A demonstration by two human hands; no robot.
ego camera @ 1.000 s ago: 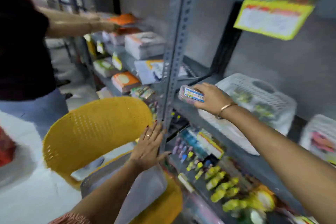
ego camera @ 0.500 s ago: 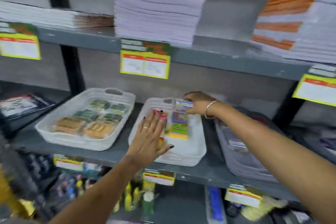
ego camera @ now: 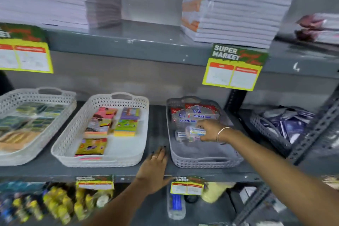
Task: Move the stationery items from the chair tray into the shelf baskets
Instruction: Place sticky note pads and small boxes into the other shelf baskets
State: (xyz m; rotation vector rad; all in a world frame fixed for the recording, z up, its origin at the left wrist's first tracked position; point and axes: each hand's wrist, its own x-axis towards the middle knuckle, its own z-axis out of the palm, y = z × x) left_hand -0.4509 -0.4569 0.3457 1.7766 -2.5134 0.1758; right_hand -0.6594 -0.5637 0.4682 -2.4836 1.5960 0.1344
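Grey basket [ego camera: 205, 159], perforated walls, holds a small clear box [ego camera: 196, 131] with a white and blue label. Middle basket [ego camera: 69, 141]: off-white, dotted lattice; contents pink, purple, green, yellow. Left basket [ego camera: 60, 115]: same off-white lattice; green and tan packs. Shelf [ego camera: 128, 44] dark grey. Price tag [ego camera: 233, 69]: yellow-green border, orange bars, white panels, dark green header. Paper stacks [ego camera: 236, 14] white, some orange-edged.

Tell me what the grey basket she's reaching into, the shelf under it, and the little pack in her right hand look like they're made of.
Grey basket: moulded plastic, matte, judging by its perforated walls and cut-out handle. Shelf: likely painted steel, grey with scuffs and chips. Small pack in the right hand: seems clear glossy plastic around a printed label; too blurred to be sure.
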